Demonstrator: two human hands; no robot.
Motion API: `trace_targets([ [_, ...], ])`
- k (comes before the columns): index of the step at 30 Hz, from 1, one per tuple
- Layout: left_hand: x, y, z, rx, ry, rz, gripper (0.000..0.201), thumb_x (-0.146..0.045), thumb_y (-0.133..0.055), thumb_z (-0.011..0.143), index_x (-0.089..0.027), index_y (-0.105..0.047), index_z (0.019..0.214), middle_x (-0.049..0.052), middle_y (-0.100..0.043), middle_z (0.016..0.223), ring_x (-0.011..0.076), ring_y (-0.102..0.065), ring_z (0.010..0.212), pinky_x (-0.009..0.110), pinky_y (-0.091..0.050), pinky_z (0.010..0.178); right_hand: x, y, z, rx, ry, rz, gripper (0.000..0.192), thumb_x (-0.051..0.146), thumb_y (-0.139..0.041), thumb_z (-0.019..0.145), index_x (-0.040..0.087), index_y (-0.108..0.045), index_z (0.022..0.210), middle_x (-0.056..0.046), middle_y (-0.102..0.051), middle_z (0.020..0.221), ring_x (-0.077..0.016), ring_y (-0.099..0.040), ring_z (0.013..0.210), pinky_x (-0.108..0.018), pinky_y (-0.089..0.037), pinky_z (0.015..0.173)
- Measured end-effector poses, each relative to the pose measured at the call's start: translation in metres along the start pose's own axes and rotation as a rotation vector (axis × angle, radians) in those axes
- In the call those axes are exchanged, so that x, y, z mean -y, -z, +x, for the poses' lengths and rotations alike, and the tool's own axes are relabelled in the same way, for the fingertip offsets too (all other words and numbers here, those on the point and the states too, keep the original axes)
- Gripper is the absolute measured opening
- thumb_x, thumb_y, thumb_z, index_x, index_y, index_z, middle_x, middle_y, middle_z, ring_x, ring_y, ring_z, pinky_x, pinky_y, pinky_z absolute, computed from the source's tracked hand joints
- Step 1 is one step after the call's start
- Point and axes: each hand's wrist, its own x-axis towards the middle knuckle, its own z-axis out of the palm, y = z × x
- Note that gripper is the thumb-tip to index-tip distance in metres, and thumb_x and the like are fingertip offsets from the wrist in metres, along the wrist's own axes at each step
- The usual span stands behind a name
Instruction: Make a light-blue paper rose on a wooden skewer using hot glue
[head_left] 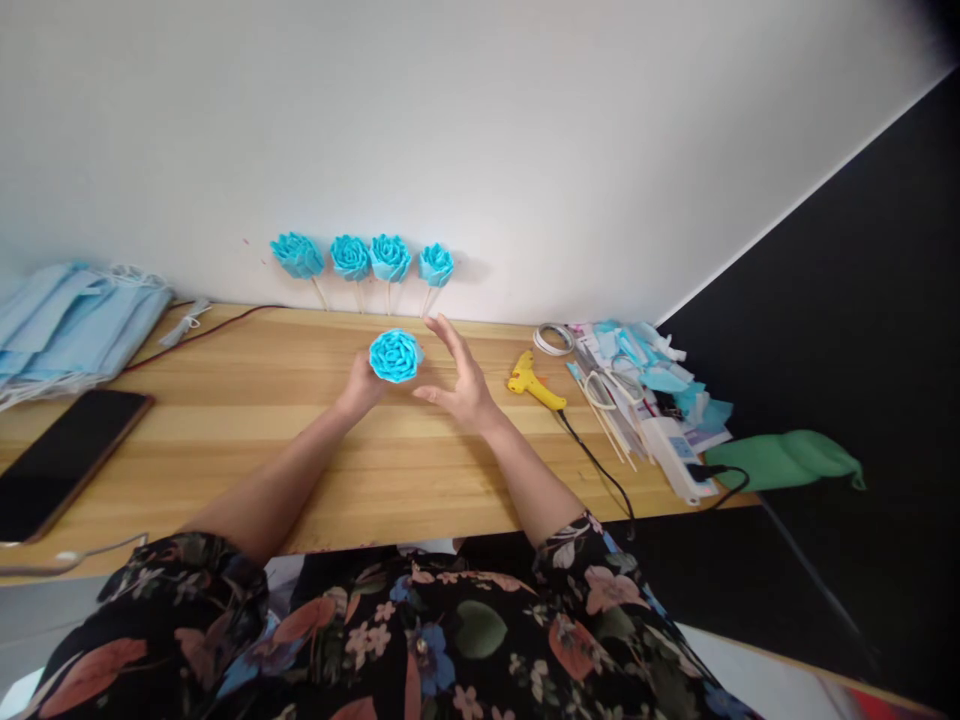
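My left hand [361, 386] holds a blue handmade rose [395, 355] from below, its bloom facing up over the wooden table [247, 400]. My right hand [459, 378] hovers just to the right of the rose with fingers spread, holding nothing. Several finished blue roses on sticks [360, 258] lean against the white wall behind. A yellow glue gun [534, 382] lies on the table to the right of my right hand, its black cord trailing toward me.
A stack of blue face masks [71, 320] sits at the far left. A dark phone [64, 455] lies at the left front. Mask scraps, white sticks and a power strip [649, 395] clutter the right end, with a green cloth [784, 458] beyond.
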Motion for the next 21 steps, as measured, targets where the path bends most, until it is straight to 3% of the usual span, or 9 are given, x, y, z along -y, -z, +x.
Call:
trace_targets([
  [3,-0.001,-0.003,-0.004,0.024,-0.022,0.044,0.040,-0.061,-0.084,0.075,-0.022,-0.075,0.075,0.013,-0.082,0.094,0.0366,-0.077,0.100,0.055,-0.060,0.103,0.004,-0.004,0.000,0.030,0.010,-0.017,0.110,0.053,-0.085,0.088,0.034,-0.019,0.173,-0.015,-0.051,0.169,-0.0321,-0.046,0.160,-0.059,-0.042,0.130],
  [6,-0.002,-0.006,-0.004,0.039,-0.039,0.084,0.038,-0.059,-0.085,0.073,-0.023,-0.073,0.070,0.010,-0.080,0.088,0.0351,-0.076,0.093,0.053,-0.060,0.100,0.008,-0.005,0.001,0.044,0.044,-0.048,0.097,0.053,-0.086,0.087,0.034,-0.034,0.167,-0.012,-0.059,0.163,-0.0329,-0.050,0.157,-0.060,-0.040,0.131],
  [9,-0.002,-0.006,-0.004,0.030,-0.044,0.116,0.034,-0.056,-0.082,0.077,-0.023,-0.075,0.076,0.010,-0.081,0.092,0.0346,-0.075,0.095,0.051,-0.059,0.098,0.013,-0.004,0.003,0.035,0.049,-0.090,0.072,0.056,-0.082,0.090,0.034,-0.055,0.153,-0.008,-0.069,0.152,-0.0322,-0.057,0.151,-0.058,-0.044,0.128],
  [12,-0.001,-0.004,-0.004,0.012,-0.042,0.144,0.030,-0.052,-0.078,0.080,-0.021,-0.078,0.082,0.011,-0.082,0.096,0.0346,-0.075,0.098,0.050,-0.057,0.101,0.016,-0.003,0.002,-0.059,0.060,-0.074,0.056,0.056,-0.077,0.094,0.033,-0.063,0.143,-0.007,-0.074,0.143,-0.0303,-0.064,0.141,-0.055,-0.050,0.122],
  [17,0.005,-0.003,-0.004,-0.034,-0.017,0.169,0.032,-0.047,-0.072,0.085,-0.019,-0.080,0.099,0.012,-0.083,0.111,0.0349,-0.075,0.109,0.051,-0.052,0.109,0.011,-0.006,0.000,-0.178,-0.007,-0.027,0.046,0.056,-0.076,0.096,0.030,-0.068,0.133,-0.008,-0.077,0.135,-0.0288,-0.069,0.132,-0.051,-0.055,0.116],
  [21,0.010,-0.002,-0.003,-0.051,0.007,0.178,0.031,-0.046,-0.073,0.086,-0.021,-0.079,0.103,0.010,-0.083,0.109,0.0314,-0.076,0.106,0.047,-0.054,0.109,0.004,-0.009,-0.002,-0.255,-0.071,-0.009,0.043,0.059,-0.075,0.095,0.028,-0.070,0.125,-0.009,-0.079,0.128,-0.0278,-0.073,0.125,-0.047,-0.058,0.112],
])
